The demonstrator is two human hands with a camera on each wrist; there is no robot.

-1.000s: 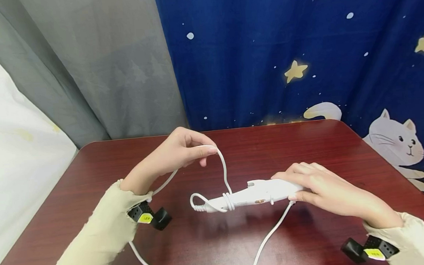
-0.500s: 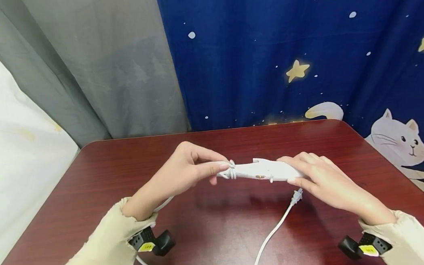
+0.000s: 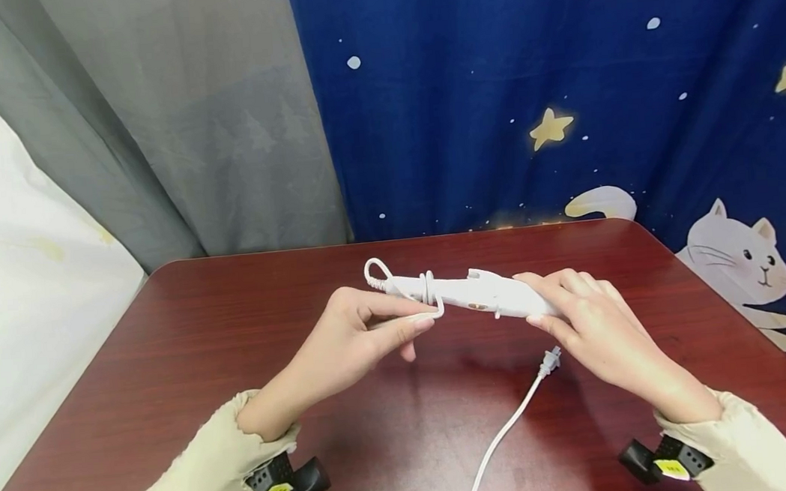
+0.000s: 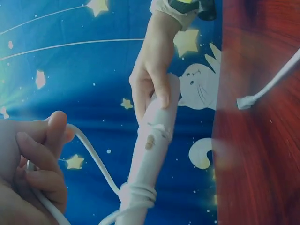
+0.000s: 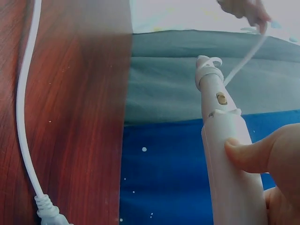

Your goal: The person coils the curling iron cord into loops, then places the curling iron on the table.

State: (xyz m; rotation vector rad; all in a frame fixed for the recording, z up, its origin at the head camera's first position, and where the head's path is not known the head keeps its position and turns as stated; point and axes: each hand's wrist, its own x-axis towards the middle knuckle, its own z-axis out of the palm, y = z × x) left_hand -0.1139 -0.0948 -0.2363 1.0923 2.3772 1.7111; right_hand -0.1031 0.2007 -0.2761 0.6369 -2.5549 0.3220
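A white hair straightener [image 3: 457,293] is held above the table, tilted slightly, its narrow cord end to the left. My right hand [image 3: 601,330] grips its wide right end, with the thumb along the near side in the right wrist view. Several turns of its white cord [image 4: 93,152] are wound round the narrow handle, and a loop stands up at the cord end. My left hand [image 3: 365,333] pinches the cord between thumb and fingers just in front of the handle. A small gold switch [image 5: 221,98] shows on the body.
The cord's plug [image 3: 551,360] lies on the reddish-brown table [image 3: 268,298], below the straightener, with the cord running toward the near edge. Behind the table hang a grey curtain [image 3: 223,121] and a blue curtain [image 3: 439,107] with stars and a cat.
The straightener has risen off the table in my right hand. My left hand has carried the cord over the handle and down to its near side.
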